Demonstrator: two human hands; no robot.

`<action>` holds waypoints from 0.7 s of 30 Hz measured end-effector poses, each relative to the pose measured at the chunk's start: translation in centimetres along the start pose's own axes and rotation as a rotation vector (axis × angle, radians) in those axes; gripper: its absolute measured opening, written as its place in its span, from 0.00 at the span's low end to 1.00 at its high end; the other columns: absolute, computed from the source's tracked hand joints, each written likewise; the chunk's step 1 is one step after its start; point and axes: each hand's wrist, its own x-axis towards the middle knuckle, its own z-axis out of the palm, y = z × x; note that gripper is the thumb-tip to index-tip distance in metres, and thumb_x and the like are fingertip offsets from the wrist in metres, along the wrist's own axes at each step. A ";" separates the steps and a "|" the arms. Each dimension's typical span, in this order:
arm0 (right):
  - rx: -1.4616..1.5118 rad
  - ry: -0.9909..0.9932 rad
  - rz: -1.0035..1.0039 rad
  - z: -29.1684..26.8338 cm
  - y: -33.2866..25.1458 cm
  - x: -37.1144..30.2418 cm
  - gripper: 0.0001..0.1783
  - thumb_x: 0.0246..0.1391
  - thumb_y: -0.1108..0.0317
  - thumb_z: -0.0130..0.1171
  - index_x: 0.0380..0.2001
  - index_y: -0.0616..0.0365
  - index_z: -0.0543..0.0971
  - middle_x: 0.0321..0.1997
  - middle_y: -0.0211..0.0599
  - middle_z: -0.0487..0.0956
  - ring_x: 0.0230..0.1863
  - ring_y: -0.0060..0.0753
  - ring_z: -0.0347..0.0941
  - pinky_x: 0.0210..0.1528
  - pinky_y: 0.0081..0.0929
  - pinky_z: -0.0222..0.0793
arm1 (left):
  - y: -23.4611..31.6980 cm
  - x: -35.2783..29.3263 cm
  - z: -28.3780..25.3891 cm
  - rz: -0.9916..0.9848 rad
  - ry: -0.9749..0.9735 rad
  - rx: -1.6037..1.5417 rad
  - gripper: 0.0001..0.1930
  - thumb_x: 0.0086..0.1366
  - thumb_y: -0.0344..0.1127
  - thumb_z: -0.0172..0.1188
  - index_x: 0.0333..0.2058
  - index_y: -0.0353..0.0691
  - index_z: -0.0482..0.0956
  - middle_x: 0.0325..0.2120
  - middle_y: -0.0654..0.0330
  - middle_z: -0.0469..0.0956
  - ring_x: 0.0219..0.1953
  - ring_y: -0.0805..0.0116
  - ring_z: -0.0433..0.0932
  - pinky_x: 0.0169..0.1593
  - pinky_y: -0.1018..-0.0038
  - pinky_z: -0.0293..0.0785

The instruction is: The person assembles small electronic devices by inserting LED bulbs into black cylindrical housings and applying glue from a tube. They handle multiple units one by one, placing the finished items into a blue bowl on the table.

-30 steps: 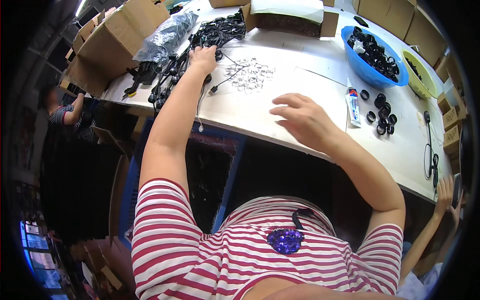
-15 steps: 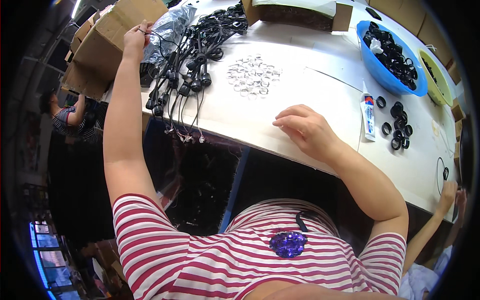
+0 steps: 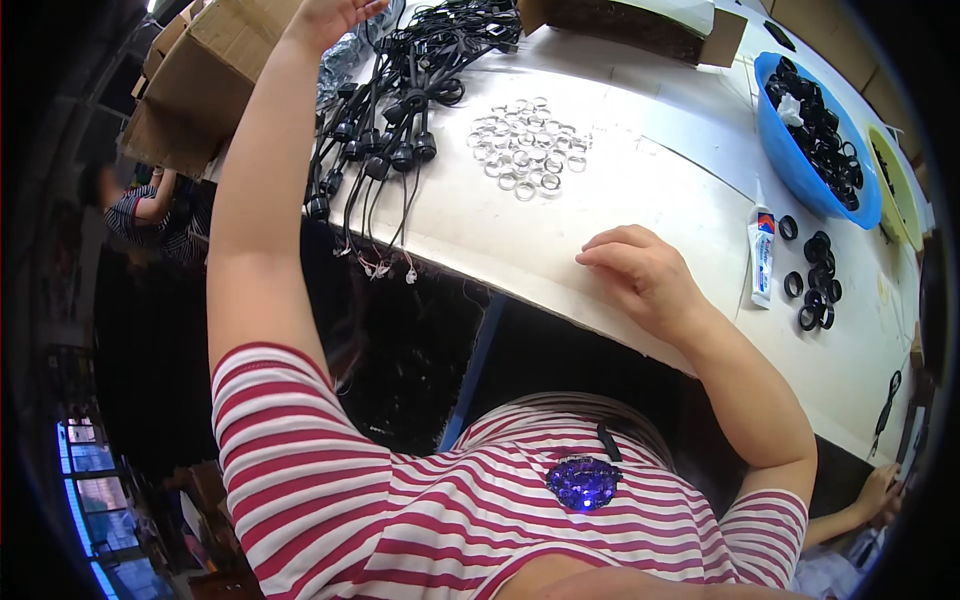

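Observation:
My left hand (image 3: 338, 14) is at the upper edge, partly cut off, with its visible fingers curled in on a thin black cable. Below and beside it lies a heap of black cables with round sockets (image 3: 403, 152), their bare wire ends hanging over the table's near edge. My right hand (image 3: 645, 275) hovers or rests at the near edge of the table, fingers loosely stretched, holding nothing. Ahead of it, a cluster of clear rings (image 3: 527, 158) is spread on the white tabletop (image 3: 480, 225).
A white glue tube (image 3: 761, 262) and several black rings (image 3: 820, 268) lie at right. Behind them stand a blue basin (image 3: 780, 165) of black parts and a yellow basin (image 3: 897, 185). Cardboard boxes (image 3: 185, 125) stand at left. Another person's hand (image 3: 878, 492) shows at lower right.
My left hand has moved up and to the right, toward the upper edge, from beside the cardboard box. The view has shifted slightly; my right hand keeps its pose.

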 end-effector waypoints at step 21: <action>-0.076 -0.043 -0.065 0.4 0.3 0.3 0.07 0.41 0.77 0.56 0.27 0.57 0.77 0.32 0.34 0.77 0.37 0.36 0.71 0.45 0.30 0.63 | -6.1 -2.8 -7.8 -0.289 0.234 1.314 0.14 0.59 0.42 0.54 0.37 0.38 0.76 0.23 0.62 0.74 0.17 0.75 0.71 0.20 0.77 0.68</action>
